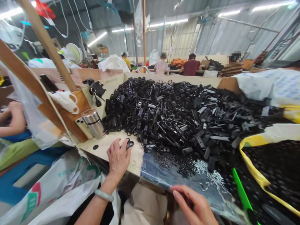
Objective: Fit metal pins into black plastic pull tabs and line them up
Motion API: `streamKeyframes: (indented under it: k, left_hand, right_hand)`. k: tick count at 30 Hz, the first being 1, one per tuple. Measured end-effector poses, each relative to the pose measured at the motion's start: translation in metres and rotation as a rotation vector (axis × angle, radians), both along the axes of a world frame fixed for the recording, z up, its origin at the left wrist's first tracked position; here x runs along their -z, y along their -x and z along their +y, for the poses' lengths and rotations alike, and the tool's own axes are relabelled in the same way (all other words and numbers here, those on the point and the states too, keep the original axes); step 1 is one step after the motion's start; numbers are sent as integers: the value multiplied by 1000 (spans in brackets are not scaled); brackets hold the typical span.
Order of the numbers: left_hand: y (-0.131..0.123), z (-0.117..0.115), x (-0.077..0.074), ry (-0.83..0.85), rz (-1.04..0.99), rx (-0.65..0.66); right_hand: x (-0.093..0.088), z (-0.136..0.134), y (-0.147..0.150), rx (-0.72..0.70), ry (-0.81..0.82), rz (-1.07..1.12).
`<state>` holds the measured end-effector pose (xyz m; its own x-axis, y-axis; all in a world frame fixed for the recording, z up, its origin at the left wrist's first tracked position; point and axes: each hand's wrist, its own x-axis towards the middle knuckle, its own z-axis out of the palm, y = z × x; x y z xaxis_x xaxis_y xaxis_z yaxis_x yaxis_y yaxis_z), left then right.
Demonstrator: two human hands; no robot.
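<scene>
Head view shows a heap of black parts (178,115) spread across the pale board (105,150) in front of you, and everything below is placed from that heap.

At its near-left edge, your left hand (118,159) lies palm down on the board. Its fingertips are closed on one small black part (128,144), which sits just beside the heap's outermost pieces and still touches the board. A pale bracelet (104,195) circles that wrist.

Nearer to you than the heap's middle, your right hand (195,204) sits at the near edge of the blue sheet (164,175) that runs out from under the heap. Its fingers are curled, and you cannot tell whether they pinch the sheet or anything else.

On the sheet, against the heap's near side, lie a patch of small black pins (185,167) and, just right of it, a scatter of silver pins (203,167).

Left of the heap a steel flask (93,123) stands upright, with a phone (81,126) touching its far side. Right of the heap and nearer to you, a yellow-rimmed bag (255,173) holds more dark parts.

Far to the heap's left, well apart from your own hands, a co-worker's hand (16,117) shows.
</scene>
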<state>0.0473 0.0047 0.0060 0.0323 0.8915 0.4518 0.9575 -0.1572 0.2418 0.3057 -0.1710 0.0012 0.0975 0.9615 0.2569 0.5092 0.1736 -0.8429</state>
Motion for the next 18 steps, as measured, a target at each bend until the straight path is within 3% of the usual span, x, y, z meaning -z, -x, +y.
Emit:
streamKeyframes:
  k: [3,5,7,11,15,18]
  left_hand:
    - [11,8,7,21,21,55]
    - [19,11,9,21,7,39]
    - [26,10,8,10,-24,21]
    - [26,-1,3,-38,-152,31]
    - [10,-20,-2,-13,-363,182]
    - [-6,-37,-8,308,-835,243]
  right_hand:
    - [-32,37,3,-63,9,-133]
    - [-47,68,12,-102,18,-336]
    - [-55,99,24,-120,58,-652]
    - [-55,149,49,-136,90,-830]
    - [-56,163,50,-196,72,-919]
    - [-65,138,39,-246,14,-941]
